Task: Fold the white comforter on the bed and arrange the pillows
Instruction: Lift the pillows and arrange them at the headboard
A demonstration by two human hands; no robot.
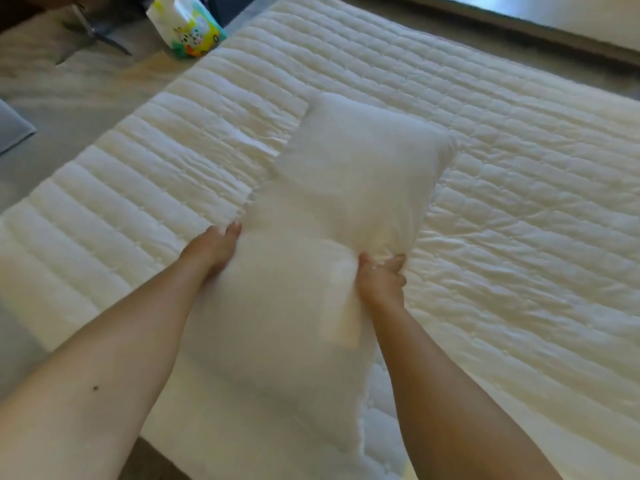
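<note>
A white pillow (349, 174) is held above the bed, its far end pointing away from me. My left hand (214, 249) presses against its left side, fingers wrapped under the fabric. My right hand (382, 277) pinches a bunch of the pillow's cover at its right side. A second white pillow or a loose part of the cover (284, 341) hangs blurred between my forearms. The quilted white mattress cover (519, 202) spreads across the bed underneath. No folded comforter can be made out apart from this quilted layer.
A colourful printed package (188, 29) lies on the floor past the bed's far left corner. Beside it are dark metal chair legs (100, 36) on a pale carpet. A grey object (12, 128) shows at the left edge. A dark baseboard strip (519, 22) runs along the top right.
</note>
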